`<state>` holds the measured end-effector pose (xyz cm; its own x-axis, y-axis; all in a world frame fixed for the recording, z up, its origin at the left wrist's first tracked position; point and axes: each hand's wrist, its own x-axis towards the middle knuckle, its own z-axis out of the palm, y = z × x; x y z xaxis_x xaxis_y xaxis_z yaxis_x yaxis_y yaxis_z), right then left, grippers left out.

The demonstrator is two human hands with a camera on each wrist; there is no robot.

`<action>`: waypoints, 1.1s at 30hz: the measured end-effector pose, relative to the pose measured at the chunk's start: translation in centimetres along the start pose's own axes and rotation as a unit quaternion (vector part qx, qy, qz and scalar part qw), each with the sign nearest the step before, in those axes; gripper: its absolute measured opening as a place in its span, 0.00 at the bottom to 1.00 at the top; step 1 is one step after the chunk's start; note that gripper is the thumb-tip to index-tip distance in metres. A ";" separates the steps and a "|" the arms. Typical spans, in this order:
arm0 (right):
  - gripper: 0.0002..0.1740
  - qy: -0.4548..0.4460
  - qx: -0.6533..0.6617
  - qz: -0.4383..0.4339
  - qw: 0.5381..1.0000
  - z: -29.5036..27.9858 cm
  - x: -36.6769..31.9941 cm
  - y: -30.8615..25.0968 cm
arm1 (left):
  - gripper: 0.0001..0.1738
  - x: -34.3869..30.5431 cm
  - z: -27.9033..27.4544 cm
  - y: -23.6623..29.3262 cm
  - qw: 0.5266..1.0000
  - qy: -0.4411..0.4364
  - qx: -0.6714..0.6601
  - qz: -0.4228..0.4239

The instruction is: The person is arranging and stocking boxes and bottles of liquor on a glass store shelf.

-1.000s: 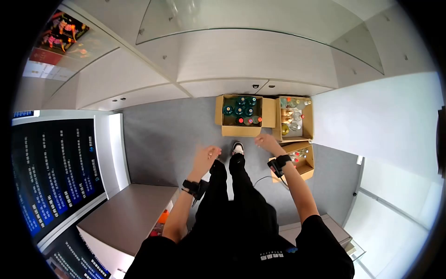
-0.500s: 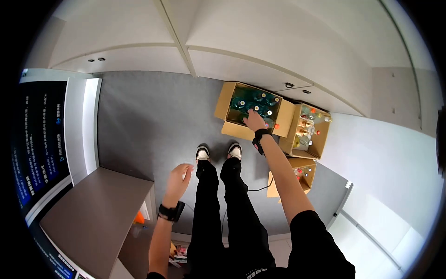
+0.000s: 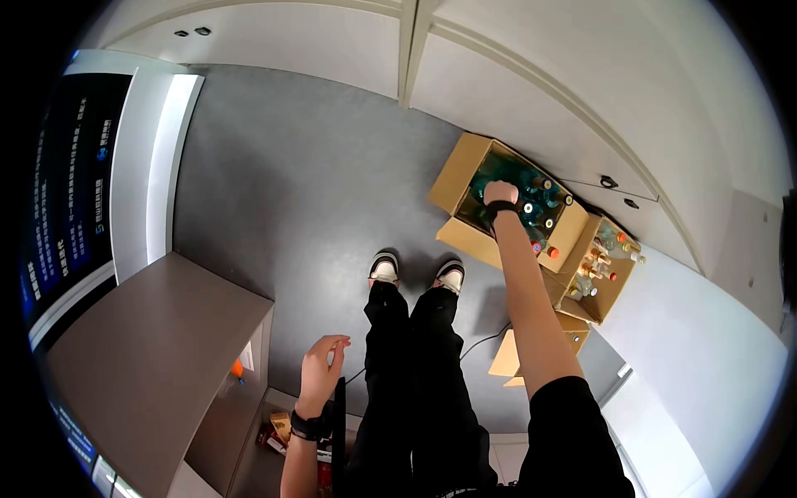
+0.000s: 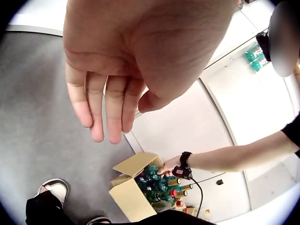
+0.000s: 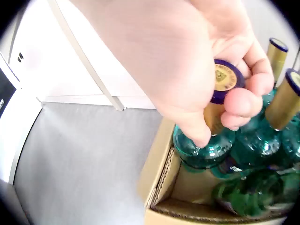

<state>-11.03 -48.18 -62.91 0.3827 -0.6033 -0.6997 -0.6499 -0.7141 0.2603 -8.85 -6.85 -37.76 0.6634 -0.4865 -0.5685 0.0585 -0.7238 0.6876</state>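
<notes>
White cabinets (image 3: 290,37) line the far side of the grey floor (image 3: 290,166), with a low unit (image 3: 158,340) by the person's left. Three cartons stand on the floor to the right: the main box (image 3: 471,241), flaps spread, holds green bottles (image 5: 255,145) and some with red caps (image 3: 553,251); beside it the second box (image 3: 581,295) holds mostly clear ones; the third box (image 3: 505,355) is partly hidden by the forearm.

A second ago both arms were outside the main box. Now the right arm (image 3: 535,315) reaches down into it, and the right grip (image 3: 501,192) has taken hold of a bottle (image 5: 220,152) at the box's left end. Its thumb presses the gold neck and its fingers curl round the top. I judge the reach finished and a firm hold made, so the bottle seems ready to be moved. It is roughly upright, close to the carton wall; whether its base is off the box bottom I cannot tell.

The left grip (image 3: 320,369) hangs near the left leg, fingers loosely extended, holding nothing. The bottle's round seal (image 5: 226,77) shows between the right thumb and fingers.
</notes>
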 end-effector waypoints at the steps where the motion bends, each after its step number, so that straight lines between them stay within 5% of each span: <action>1: 0.14 0.024 0.013 -0.022 0.999 0.5 -0.6 0.5 | 0.08 0.2 -0.2 0.8 1.000 -0.003 0.001 0.005; 7: 0.13 0.008 0.047 -0.034 0.998 -2.8 -6.7 3.3 | 0.07 -0.2 -2.0 6.4 0.999 0.016 0.017 0.029; 13: 0.17 -0.066 0.090 -0.088 0.990 -8.5 -15.3 9.7 | 0.06 -1.9 -2.9 12.6 0.988 0.031 0.031 0.150; 17: 0.19 0.000 0.126 -0.111 0.986 -13.3 -23.8 14.1 | 0.05 -4.2 -4.0 18.6 0.980 0.003 0.043 0.197; 18: 0.19 0.024 0.108 -0.179 0.978 -14.8 -26.3 15.2 | 0.05 -4.5 -4.0 19.4 0.967 0.010 0.047 0.250; 19: 0.19 0.016 0.149 -0.121 0.981 -16.1 -28.8 16.2 | 0.05 -4.7 -4.1 20.2 0.961 0.014 0.050 0.272; 25: 0.20 0.060 0.080 -0.163 0.982 -23.9 -41.9 21.0 | 0.10 -6.2 -4.7 25.5 0.917 -0.060 0.092 0.383; 29: 0.20 0.098 0.012 -0.267 0.958 -30.9 -52.4 23.1 | 0.33 -8.1 -4.4 30.3 0.869 -0.170 0.149 0.441; 33: 0.20 0.061 -0.031 -0.238 0.969 -36.3 -60.5 24.0 | 0.47 -10.4 -2.7 36.0 0.781 -0.233 0.201 0.544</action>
<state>-25.95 -41.72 9.88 0.7062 -0.2357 -0.6676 -0.3422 -0.9391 -0.0305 -11.64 -26.47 -5.88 -0.1922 -0.9776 0.0853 -0.6514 0.1921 0.7340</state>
